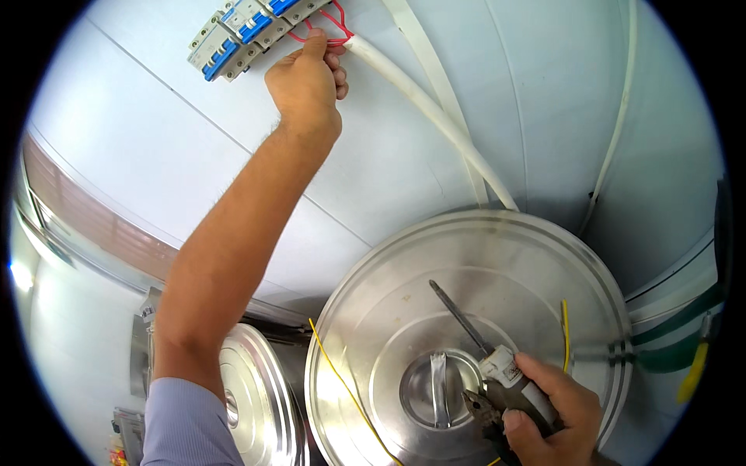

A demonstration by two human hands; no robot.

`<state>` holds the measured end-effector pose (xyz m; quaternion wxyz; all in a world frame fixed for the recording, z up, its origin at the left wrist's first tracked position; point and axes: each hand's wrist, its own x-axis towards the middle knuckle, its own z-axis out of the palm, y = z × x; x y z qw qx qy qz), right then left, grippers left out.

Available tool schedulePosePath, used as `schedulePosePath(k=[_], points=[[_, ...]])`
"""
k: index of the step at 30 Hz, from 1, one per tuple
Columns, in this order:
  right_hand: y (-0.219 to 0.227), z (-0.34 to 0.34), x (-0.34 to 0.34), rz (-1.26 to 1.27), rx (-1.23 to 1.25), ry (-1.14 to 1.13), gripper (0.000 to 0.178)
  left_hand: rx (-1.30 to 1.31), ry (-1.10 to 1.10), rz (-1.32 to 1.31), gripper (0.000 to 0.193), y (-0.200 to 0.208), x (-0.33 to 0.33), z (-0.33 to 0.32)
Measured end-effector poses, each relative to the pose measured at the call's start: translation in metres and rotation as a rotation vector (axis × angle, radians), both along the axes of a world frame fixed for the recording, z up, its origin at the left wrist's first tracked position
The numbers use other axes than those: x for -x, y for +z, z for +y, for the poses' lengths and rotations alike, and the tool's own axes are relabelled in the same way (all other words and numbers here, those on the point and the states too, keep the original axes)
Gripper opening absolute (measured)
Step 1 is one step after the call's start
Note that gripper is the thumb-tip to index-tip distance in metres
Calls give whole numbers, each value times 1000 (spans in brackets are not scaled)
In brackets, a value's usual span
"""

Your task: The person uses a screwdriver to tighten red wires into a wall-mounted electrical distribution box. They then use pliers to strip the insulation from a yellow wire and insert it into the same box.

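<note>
My left hand (307, 78) reaches up to the wall, its fingers closed on red wires (336, 33) that fan out of a thick white cable (420, 97). Just left of the fingertips is a row of circuit breakers (247, 31) with blue switches; some red wires run to its lower side. Low on the right, my right hand (563, 415) grips a screwdriver (466, 320), its shaft pointing up and left, together with dark-jawed pliers (483, 408). Both tools are over a big round metal lid (365, 311). My palm hides part of their handles.
A smaller metal lid (252, 396) lies to the left of the big one. Yellow wires (342, 380) cross the big lid. A flat white strip (435, 70) runs down the pale wall panels (194, 147). Green and yellow handles (691, 373) show at the right rim.
</note>
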<state>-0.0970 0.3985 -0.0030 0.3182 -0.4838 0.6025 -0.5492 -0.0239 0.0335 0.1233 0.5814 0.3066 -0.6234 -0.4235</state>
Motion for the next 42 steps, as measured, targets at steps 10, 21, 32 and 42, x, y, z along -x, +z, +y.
schedulePosePath(k=[10,21,32,42], points=[[47,-9,-4,30,-253,-104,51,-67,-5,15,30,5,-4,0],[135,-131,-29,697,584,-364,45,-139,-164,72,41,14,-4,4],[152,-175,-30,752,496,-399,39,-177,-289,125,30,2,-14,1],[153,-175,-33,707,478,-393,38,-206,-317,154,22,1,-18,9]])
